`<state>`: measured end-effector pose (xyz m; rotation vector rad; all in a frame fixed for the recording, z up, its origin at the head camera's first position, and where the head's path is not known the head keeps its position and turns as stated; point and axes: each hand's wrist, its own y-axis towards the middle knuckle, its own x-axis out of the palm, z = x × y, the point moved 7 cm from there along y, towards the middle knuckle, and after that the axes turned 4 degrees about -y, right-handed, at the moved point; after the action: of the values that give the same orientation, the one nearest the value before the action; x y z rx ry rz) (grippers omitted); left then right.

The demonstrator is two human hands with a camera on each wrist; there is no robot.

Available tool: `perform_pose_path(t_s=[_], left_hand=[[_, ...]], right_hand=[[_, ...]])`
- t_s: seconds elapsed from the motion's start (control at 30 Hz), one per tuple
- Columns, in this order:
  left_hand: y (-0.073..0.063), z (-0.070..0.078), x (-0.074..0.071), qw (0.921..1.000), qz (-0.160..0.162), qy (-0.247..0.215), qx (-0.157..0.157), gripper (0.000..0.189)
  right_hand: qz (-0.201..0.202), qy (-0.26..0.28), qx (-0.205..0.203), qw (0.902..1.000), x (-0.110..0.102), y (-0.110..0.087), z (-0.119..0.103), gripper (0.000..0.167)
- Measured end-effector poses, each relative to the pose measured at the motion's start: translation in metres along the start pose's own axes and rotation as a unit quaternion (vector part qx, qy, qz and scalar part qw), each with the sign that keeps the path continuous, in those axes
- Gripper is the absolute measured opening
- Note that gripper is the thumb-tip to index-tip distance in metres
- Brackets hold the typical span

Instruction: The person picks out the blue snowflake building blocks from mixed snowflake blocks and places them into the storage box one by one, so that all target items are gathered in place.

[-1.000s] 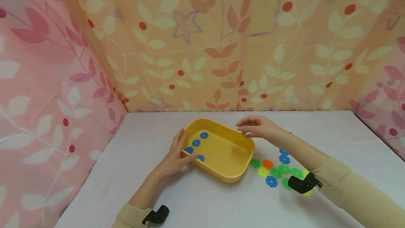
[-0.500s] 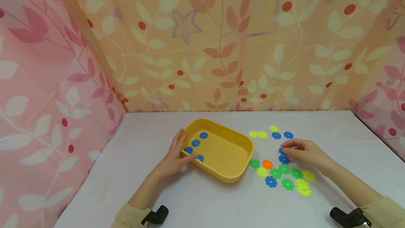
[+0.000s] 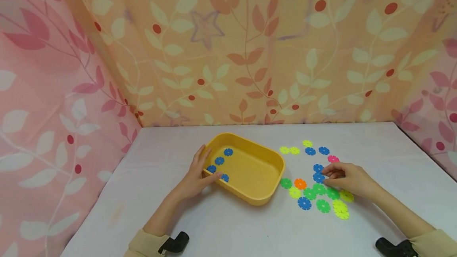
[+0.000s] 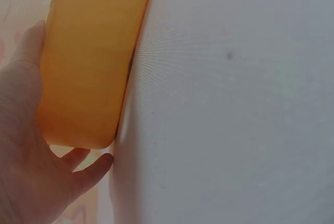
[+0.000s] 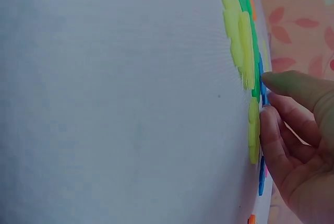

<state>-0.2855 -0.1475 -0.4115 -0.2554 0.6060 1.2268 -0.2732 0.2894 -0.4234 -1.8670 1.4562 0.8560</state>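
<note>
My left hand [image 3: 194, 175] holds the left corner of a yellow plastic tray [image 3: 255, 189], thumb over the near rim and fingers along the outer wall. Several blue flower-shaped discs [image 3: 219, 161] lie inside the tray's left end. In the left wrist view the hand [image 4: 31, 145] wraps the tray's end wall [image 4: 88, 67]. To the right of the tray, my right hand [image 3: 351, 177] has its thumb and fingertips at the right edge of a blue disc [image 3: 317, 178] on the table. The right wrist view shows a gap between thumb [image 5: 282, 80] and fingers.
Around the right hand lie several flat flower-shaped discs: green [image 3: 323, 206], yellow [image 3: 340, 206], blue [image 3: 304, 203], one orange [image 3: 300, 184] and one pink [image 3: 333, 159]. A white cloth covers the table [image 3: 228, 229]. Patterned curtains [image 3: 246, 70] stand behind and at both sides.
My right hand has come back from over the tray's right rim to the discs on the right, then shifted slightly nearer, baring the pink disc. The left hand keeps its hold on the tray.
</note>
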Motion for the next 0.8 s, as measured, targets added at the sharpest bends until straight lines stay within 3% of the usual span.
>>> perform_pose_path(t_s=[0.8], left_hand=[[0.0000,0.0002,0.0002,1.0000,0.000,-0.003,0.001,0.090]], right_hand=[[0.015,-0.037,-0.031,0.9987,-0.0042,-0.0012,-0.0055,0.021]])
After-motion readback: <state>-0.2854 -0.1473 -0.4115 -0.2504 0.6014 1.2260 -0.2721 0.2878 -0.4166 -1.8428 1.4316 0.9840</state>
